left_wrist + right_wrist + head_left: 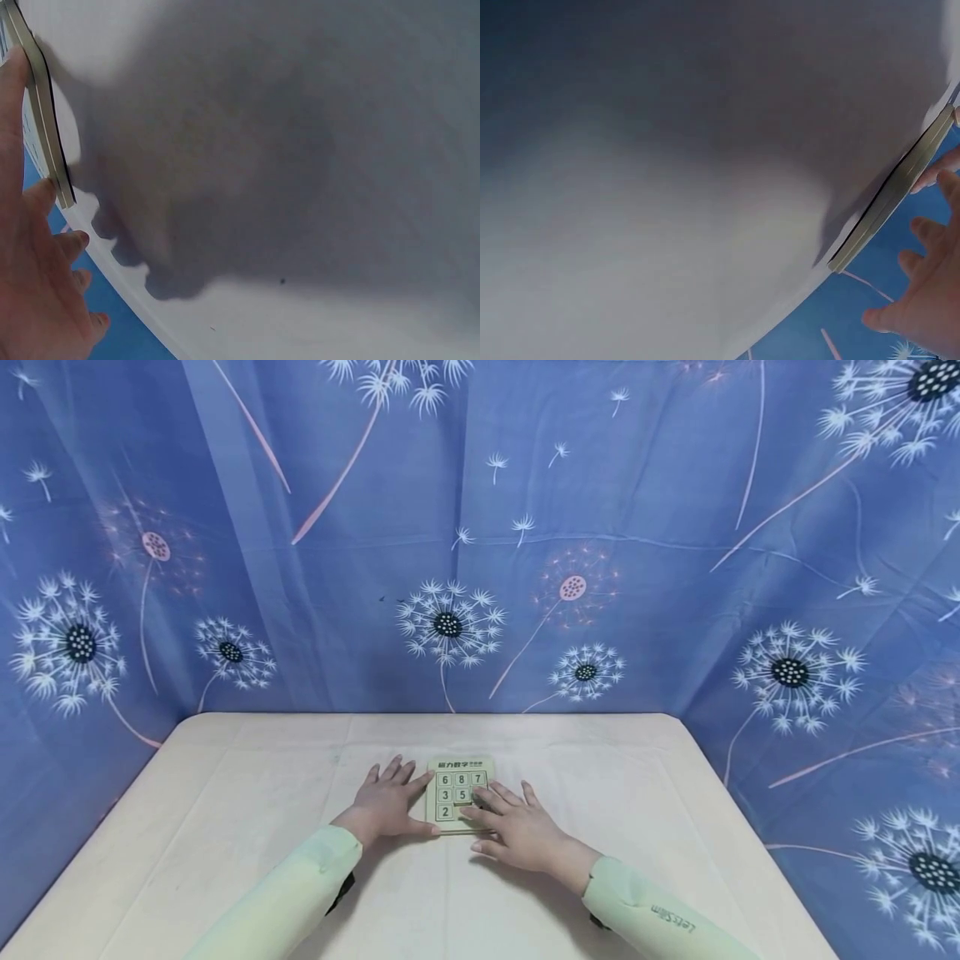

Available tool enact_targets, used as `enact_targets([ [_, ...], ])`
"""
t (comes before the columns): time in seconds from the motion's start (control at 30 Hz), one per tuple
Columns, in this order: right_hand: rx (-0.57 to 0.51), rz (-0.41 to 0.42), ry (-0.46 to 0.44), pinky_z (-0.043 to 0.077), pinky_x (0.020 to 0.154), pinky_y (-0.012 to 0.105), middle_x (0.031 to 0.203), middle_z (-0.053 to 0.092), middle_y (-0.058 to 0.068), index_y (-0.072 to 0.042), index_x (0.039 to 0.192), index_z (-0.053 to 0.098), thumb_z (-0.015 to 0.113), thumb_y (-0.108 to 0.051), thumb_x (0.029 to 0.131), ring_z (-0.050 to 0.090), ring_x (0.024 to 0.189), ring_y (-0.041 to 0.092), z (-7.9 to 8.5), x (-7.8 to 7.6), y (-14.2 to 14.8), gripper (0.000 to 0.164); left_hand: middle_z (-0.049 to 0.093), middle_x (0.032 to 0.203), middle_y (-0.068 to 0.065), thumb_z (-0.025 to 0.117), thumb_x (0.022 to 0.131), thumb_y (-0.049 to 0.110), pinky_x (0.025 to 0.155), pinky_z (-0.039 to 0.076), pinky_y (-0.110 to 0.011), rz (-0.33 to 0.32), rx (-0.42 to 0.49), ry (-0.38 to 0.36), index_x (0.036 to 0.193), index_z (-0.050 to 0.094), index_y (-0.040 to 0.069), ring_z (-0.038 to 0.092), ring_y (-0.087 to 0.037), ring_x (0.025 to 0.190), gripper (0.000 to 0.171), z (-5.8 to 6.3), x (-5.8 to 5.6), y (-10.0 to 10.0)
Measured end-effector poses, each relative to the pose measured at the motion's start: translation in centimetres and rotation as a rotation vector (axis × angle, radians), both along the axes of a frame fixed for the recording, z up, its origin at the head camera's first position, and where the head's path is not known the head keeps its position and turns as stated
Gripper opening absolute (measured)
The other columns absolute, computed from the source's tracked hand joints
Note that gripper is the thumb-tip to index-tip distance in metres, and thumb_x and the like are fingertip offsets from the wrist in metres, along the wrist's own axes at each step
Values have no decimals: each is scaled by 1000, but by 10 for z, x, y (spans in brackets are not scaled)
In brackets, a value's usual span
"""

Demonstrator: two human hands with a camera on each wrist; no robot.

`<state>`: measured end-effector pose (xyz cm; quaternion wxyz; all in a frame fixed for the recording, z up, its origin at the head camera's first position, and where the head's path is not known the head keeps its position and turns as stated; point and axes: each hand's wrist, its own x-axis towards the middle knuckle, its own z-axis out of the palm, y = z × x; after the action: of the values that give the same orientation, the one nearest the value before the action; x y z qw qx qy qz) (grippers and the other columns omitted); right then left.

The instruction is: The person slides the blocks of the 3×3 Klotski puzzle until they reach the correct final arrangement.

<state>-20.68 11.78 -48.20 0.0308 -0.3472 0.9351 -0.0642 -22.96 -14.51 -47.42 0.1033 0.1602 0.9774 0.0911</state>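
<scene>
A flat, pale green sliding number puzzle (435, 817) lies on the table, with dark printing along its top. Tiles reading 6, 8, 7, 3, 5 and 2 show; the lower right part is covered by fingers. At its left side, my left hand (388, 800) is spread, thumb at the near left corner and index finger at the upper left edge. My right hand (525, 833) reaches over from the right, its fingertips on the tiles beside and below the 5. In the left wrist view, the thumb and index finger touch the puzzle's edge (49, 124).
A pale cloth covers the table (247, 793). Behind it and at both sides hangs a blue curtain (337, 610) with dandelion prints. Light green sleeves (292, 893) cover both forearms.
</scene>
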Motion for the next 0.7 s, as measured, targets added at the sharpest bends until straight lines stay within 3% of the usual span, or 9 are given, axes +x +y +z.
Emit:
enact_targets([
  [0.7, 62, 27, -32, 19, 122, 75, 169, 34, 2, -37, 152, 49, 52, -60, 100, 28, 158, 33, 4, -5, -10, 57, 29, 169, -19, 71, 80, 72, 129, 14, -65, -10, -2, -15, 160, 38, 22, 17, -43, 160, 100, 0, -2, -1],
])
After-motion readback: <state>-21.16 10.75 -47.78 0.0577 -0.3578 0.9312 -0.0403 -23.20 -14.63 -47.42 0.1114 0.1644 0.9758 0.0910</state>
